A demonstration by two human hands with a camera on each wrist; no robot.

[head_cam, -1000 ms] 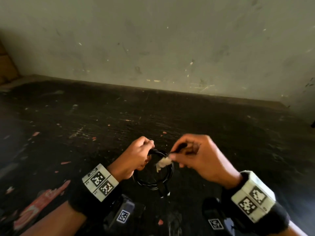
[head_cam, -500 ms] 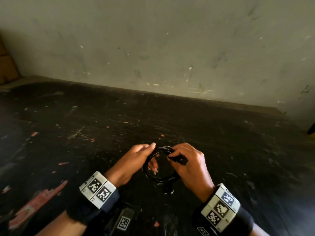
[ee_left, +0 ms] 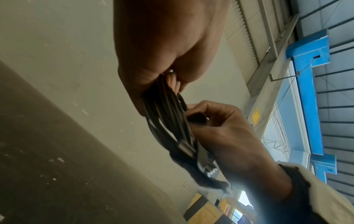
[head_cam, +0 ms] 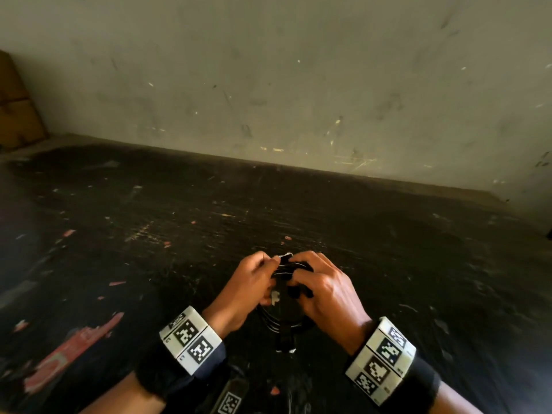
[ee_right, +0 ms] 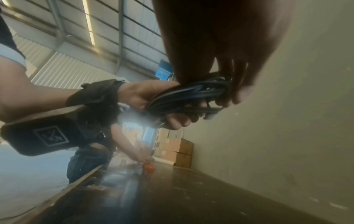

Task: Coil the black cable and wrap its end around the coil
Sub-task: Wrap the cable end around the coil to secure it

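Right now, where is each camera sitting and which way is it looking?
Head: up on the head, looking down at the dark table; both hands and wristbands show.
Left wrist: under the left hand, looking along it toward the right hand.
Right wrist: under the right hand, looking toward the left hand.
All three share the black cable in both hands' grip.

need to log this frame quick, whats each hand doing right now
Left hand: closed, gripping the black cable coil.
Right hand: closed, fingers curled round the same coil's strands.
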